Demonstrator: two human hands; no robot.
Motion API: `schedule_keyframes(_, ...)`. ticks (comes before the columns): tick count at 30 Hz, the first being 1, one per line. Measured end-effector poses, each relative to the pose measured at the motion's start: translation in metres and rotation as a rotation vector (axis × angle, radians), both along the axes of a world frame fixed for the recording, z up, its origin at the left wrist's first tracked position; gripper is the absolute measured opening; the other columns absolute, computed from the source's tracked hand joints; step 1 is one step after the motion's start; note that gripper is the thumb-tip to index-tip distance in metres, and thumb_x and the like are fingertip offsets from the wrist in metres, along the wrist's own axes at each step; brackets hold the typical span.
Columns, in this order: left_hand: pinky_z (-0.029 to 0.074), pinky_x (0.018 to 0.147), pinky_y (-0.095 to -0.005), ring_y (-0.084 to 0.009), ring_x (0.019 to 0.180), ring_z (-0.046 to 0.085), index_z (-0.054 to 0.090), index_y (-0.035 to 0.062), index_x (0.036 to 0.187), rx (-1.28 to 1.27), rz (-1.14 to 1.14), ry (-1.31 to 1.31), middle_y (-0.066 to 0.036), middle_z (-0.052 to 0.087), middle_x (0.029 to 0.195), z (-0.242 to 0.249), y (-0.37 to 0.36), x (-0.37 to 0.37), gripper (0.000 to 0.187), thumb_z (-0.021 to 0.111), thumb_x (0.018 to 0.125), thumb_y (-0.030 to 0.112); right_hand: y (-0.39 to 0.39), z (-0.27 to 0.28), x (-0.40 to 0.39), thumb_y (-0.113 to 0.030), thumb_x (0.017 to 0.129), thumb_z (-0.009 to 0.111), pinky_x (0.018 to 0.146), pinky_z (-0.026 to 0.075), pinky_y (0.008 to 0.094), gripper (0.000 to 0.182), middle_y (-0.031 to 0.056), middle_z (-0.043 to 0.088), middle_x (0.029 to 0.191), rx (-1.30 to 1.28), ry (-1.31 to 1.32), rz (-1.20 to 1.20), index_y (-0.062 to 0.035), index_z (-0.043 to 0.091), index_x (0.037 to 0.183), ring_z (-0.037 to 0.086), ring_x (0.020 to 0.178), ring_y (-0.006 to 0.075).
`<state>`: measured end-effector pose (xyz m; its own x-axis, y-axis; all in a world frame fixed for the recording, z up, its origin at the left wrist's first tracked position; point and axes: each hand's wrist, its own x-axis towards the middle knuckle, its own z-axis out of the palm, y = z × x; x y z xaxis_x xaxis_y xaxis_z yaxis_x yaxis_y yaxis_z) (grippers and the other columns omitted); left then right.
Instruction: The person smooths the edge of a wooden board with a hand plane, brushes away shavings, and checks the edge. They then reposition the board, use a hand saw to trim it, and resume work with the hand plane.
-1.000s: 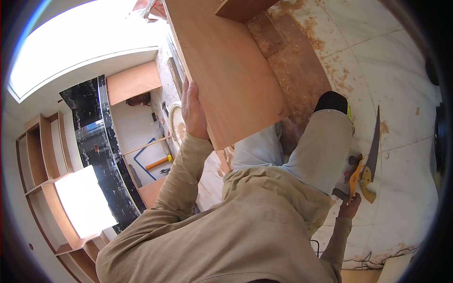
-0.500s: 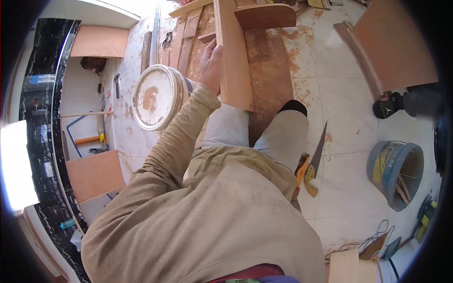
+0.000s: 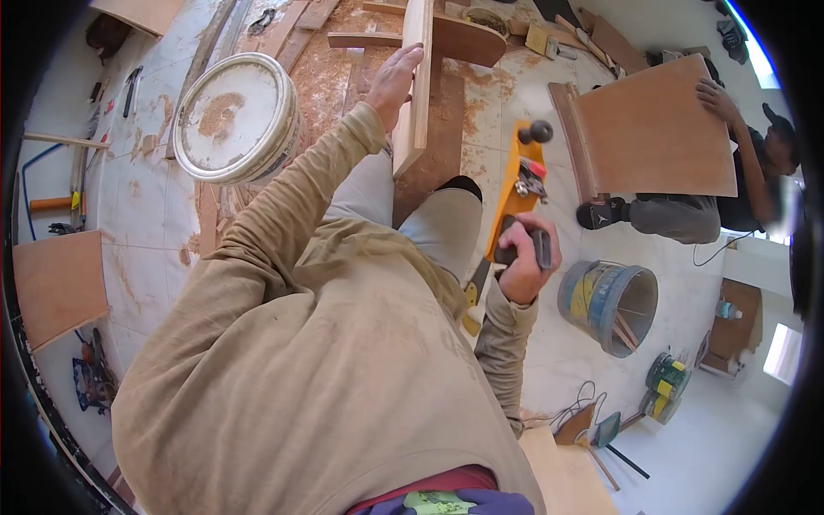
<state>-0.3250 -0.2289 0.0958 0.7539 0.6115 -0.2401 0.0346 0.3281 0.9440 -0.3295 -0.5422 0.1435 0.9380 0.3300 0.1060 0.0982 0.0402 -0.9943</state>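
My left hand point(image 3: 396, 81) steadies an upright wooden board point(image 3: 415, 112), its fingers at the board's top edge. Shorter wooden pieces stick out from both sides of that board, one with a rounded end point(image 3: 468, 40). In my right hand point(image 3: 525, 270) is an orange hand plane point(image 3: 506, 202), gripped by its dark rear handle and raised off to the right of my knee. The plane's round black front knob points away from me. Partly behind the right forearm lies a handsaw point(image 3: 472, 318) with a yellow handle.
A lidded white bucket point(image 3: 227, 116) stands left of my arm. To the right is a blue-grey bucket point(image 3: 608, 305) with wood strips in it. Another person point(image 3: 738, 154) sits at the right, a hand on a large wooden panel point(image 3: 657, 129). Wood shavings point(image 3: 489, 103) cover the floor ahead.
My right hand has come into view, lifting the orange plane from the floor beside the saw. My left hand stays on the board. The view has swung right, showing more of the other person.
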Motion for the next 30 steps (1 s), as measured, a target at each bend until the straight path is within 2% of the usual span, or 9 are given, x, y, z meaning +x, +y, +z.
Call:
schedule_keyframes(5,0.033,0.115,-0.0511,-0.0299,0.148,0.036,0.039,0.0158,0.16,0.087,-0.018,-0.094,-0.011,0.039,0.161,0.018,0.0,0.0,0.073,0.048,0.102,0.059,0.066,0.002,0.009,0.005,0.084,0.061,0.053,0.04,0.0238,0.01,0.004,0.061,0.071,0.025,0.033,0.268,0.0025,0.067,0.091,0.053,0.058,0.0079)
schedule_keyframes(6,0.039,0.112,-0.0421,-0.0254,0.14,0.045,0.044,0.0117,0.157,0.078,0.01,-0.164,-0.01,0.049,0.153,0.014,0.001,0.001,0.076,0.054,0.1,0.061,0.076,0.0,0.008,0.004,0.083,0.061,0.053,0.04,0.0238,0.009,0.004,0.062,0.071,0.017,0.032,0.294,0.0023,0.067,0.09,0.054,0.058,0.0078)
schedule_keyframes(9,0.046,0.105,-0.0319,-0.0198,0.125,0.055,0.052,0.0061,0.151,0.187,-0.02,-0.131,-0.011,0.058,0.141,0.007,0.011,0.008,0.071,0.064,0.099,0.052,0.092,-0.007,0.01,0.003,0.082,0.062,0.054,0.042,0.0242,0.008,0.0045,0.064,0.072,-0.022,0.037,0.333,0.0019,0.068,0.087,0.056,0.059,0.008)
schedule_keyframes(10,0.049,0.099,-0.0279,-0.0164,0.115,0.06,0.057,0.002,0.145,0.164,-0.008,-0.077,-0.013,0.063,0.133,0.017,0.007,0.005,0.06,0.073,0.097,0.034,0.092,-0.012,0.014,0.003,0.081,0.062,0.055,0.043,0.0246,0.009,0.005,0.065,0.073,-0.043,0.044,0.341,0.0018,0.068,0.087,0.057,0.06,0.0084)
schedule_keyframes(17,0.046,0.109,-0.0309,-0.0238,0.139,0.051,0.059,0.0004,0.142,0.363,0.196,-0.091,-0.02,0.055,0.145,-0.011,-0.045,-0.024,0.055,0.072,0.09,0.011,0.059,-0.004,-0.007,0.002,0.076,0.064,0.062,0.051,0.0271,0.01,0.0116,0.068,0.074,-0.198,-0.157,0.4,0.0018,0.07,0.085,0.065,0.063,0.0149)
schedule_keyframes(22,0.054,0.092,-0.0298,-0.0183,0.105,0.067,0.063,-0.0026,0.135,0.239,0.191,-0.084,-0.013,0.071,0.118,-0.003,0.058,0.074,0.051,0.072,0.087,0.014,0.153,-0.032,0.076,0.001,0.08,0.061,0.057,0.048,0.0271,0.009,0.0091,0.065,0.067,-0.09,-0.042,0.299,0.0029,0.069,0.082,0.06,0.057,0.0131)
schedule_keyframes(24,0.058,0.067,-0.0343,-0.0186,0.083,0.069,0.05,-0.0001,0.146,0.3,0.224,-0.127,-0.013,0.072,0.098,-0.041,0.137,0.164,0.064,0.074,0.09,0.021,0.221,-0.023,0.14,-0.002,0.084,0.06,0.048,0.041,0.026,0.009,0.0038,0.062,0.063,-0.029,-0.006,0.332,0.0019,0.069,0.082,0.055,0.051,0.0098)
schedule_keyframes(25,0.057,0.071,-0.0323,-0.0171,0.085,0.069,0.058,0.0003,0.14,0.077,0.154,-0.311,-0.011,0.073,0.096,-0.032,0.154,0.181,0.054,0.072,0.092,0.02,0.246,-0.018,0.157,-0.002,0.084,0.061,0.047,0.041,0.0265,0.01,0.0038,0.061,0.064,0.009,-0.02,0.332,0.0029,0.069,0.084,0.054,0.049,0.0096)
schedule_keyframes(30,0.057,0.077,-0.0324,-0.0189,0.093,0.069,0.06,-0.001,0.138,0.499,0.34,-0.074,-0.017,0.072,0.116,-0.026,0.132,0.142,0.056,0.074,0.088,0.021,0.226,-0.024,0.119,-0.001,0.085,0.061,0.051,0.041,0.025,0.01,0.0017,0.061,0.067,0.022,-0.034,0.337,0.0006,0.07,0.089,0.055,0.055,0.0075)
